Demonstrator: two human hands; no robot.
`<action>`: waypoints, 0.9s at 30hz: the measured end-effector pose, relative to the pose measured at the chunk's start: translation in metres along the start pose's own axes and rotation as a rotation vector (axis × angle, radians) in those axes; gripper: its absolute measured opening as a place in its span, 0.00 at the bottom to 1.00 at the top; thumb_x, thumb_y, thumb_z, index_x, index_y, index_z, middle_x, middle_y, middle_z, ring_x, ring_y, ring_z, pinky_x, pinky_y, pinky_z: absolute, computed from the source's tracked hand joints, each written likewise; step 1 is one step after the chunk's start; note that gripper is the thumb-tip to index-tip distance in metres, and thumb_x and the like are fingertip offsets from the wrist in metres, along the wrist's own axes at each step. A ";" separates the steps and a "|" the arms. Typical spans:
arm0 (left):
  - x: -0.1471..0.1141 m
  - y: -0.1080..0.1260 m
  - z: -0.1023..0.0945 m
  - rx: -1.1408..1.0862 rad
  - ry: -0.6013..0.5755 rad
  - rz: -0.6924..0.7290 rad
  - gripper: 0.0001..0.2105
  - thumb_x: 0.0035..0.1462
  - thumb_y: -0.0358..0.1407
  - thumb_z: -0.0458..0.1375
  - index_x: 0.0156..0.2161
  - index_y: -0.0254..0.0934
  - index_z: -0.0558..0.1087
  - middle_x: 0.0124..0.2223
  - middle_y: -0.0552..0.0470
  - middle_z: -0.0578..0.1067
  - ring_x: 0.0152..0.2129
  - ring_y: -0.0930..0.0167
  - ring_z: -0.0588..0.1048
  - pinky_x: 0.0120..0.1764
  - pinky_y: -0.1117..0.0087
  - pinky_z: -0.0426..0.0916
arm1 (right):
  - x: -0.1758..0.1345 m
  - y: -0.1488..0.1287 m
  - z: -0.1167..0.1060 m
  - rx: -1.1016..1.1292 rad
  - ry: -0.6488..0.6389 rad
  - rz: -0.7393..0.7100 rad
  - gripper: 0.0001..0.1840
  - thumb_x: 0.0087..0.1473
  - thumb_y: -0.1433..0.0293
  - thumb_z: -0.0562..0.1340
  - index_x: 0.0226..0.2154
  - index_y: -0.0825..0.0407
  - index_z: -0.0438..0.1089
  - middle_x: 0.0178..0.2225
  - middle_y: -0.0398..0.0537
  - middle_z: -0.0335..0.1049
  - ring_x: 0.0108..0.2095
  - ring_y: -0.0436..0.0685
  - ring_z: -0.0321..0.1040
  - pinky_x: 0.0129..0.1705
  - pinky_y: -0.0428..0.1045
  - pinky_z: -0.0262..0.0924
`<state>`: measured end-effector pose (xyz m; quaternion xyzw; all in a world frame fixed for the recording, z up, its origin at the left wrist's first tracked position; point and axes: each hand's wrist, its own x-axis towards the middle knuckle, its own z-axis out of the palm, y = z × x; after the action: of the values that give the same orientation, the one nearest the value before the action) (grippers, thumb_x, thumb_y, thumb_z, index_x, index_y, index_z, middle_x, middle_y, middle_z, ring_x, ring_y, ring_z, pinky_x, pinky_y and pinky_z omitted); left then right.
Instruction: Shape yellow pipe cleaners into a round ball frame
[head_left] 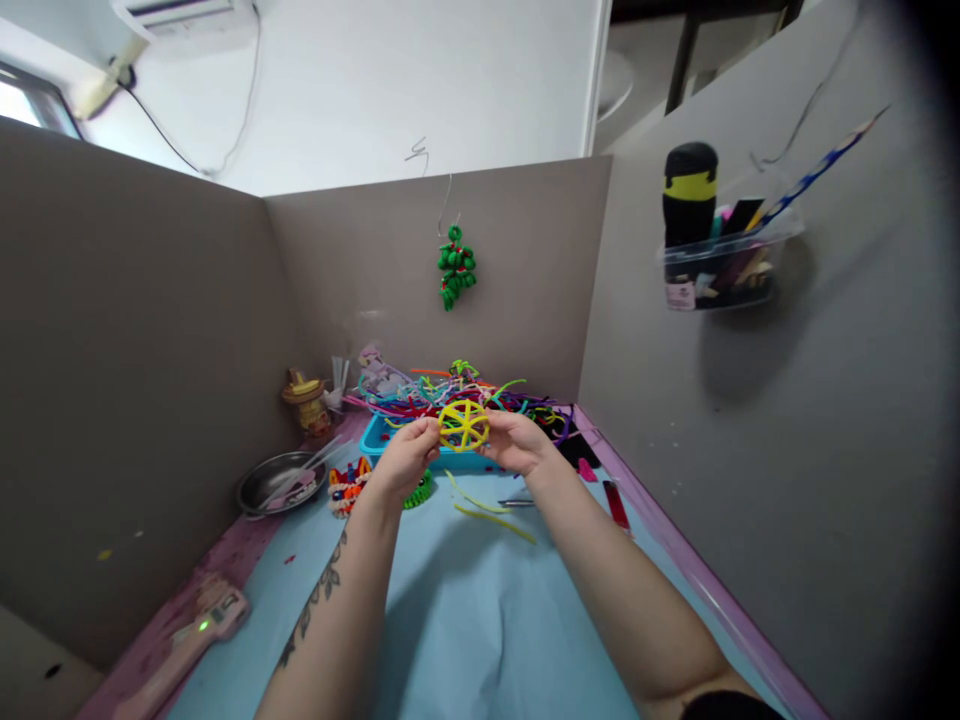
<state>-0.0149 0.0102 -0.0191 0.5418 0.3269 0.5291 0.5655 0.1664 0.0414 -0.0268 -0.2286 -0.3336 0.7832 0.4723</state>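
A yellow pipe-cleaner wheel (464,427), a ring with spokes crossing at its middle, is held up above the table. My left hand (409,450) pinches its left rim between thumb and fingers. On the opposite side, my right hand (517,440) grips the right rim. Below them, loose yellow pipe cleaners (496,522) lie on the blue table cover. A metal tool (517,503), partly hidden by my right forearm, rests beside them. Behind the wheel stands a blue basket (373,440) heaped with colourful pipe cleaners (495,395).
On the left are a metal bowl (259,482), an orange pipe-cleaner piece (346,490) and a pink glue gun (202,635). A green piece (420,492) sits behind my left wrist. Grey partitions (517,270) enclose the table; a pen holder (720,270) hangs on the right one.
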 end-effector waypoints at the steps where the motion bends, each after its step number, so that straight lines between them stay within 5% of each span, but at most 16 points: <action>1: 0.000 0.000 -0.001 -0.023 0.004 -0.003 0.13 0.44 0.41 0.62 0.25 0.32 0.66 0.21 0.58 0.60 0.16 0.82 0.56 0.19 0.80 0.49 | 0.000 0.000 0.000 0.000 0.007 -0.002 0.06 0.47 0.77 0.57 0.31 0.54 0.67 0.24 0.43 0.71 0.26 0.50 0.68 0.27 0.45 0.61; 7: 0.001 0.000 -0.003 -0.159 0.048 0.007 0.14 0.42 0.39 0.64 0.25 0.32 0.65 0.20 0.60 0.59 0.15 0.83 0.56 0.18 0.81 0.50 | -0.004 0.001 0.006 -0.026 0.029 -0.040 0.05 0.47 0.75 0.59 0.30 0.51 0.67 0.25 0.41 0.71 0.27 0.49 0.67 0.29 0.46 0.61; 13: 0.005 -0.001 0.000 -0.313 0.087 0.041 0.13 0.41 0.37 0.65 0.26 0.31 0.66 0.21 0.59 0.60 0.15 0.84 0.54 0.17 0.82 0.49 | -0.011 0.001 0.013 -0.143 -0.086 -0.078 0.09 0.43 0.68 0.64 0.31 0.52 0.69 0.31 0.43 0.71 0.32 0.49 0.67 0.30 0.45 0.60; 21: 0.000 0.003 0.010 -0.313 0.076 0.023 0.13 0.40 0.37 0.66 0.25 0.31 0.68 0.21 0.58 0.63 0.15 0.83 0.58 0.17 0.82 0.52 | -0.002 0.006 0.012 -0.124 -0.034 -0.136 0.14 0.31 0.70 0.71 0.23 0.53 0.67 0.24 0.40 0.68 0.27 0.48 0.63 0.31 0.45 0.57; 27: 0.000 0.003 0.003 -0.339 0.007 -0.002 0.13 0.43 0.38 0.64 0.29 0.29 0.71 0.25 0.53 0.68 0.17 0.81 0.62 0.18 0.81 0.54 | -0.006 0.001 0.012 -0.215 -0.087 -0.186 0.13 0.31 0.71 0.69 0.18 0.54 0.63 0.21 0.39 0.64 0.23 0.46 0.59 0.29 0.45 0.53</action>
<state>-0.0126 0.0085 -0.0162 0.4367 0.2353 0.5779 0.6480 0.1604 0.0320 -0.0193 -0.2119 -0.4556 0.7048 0.5007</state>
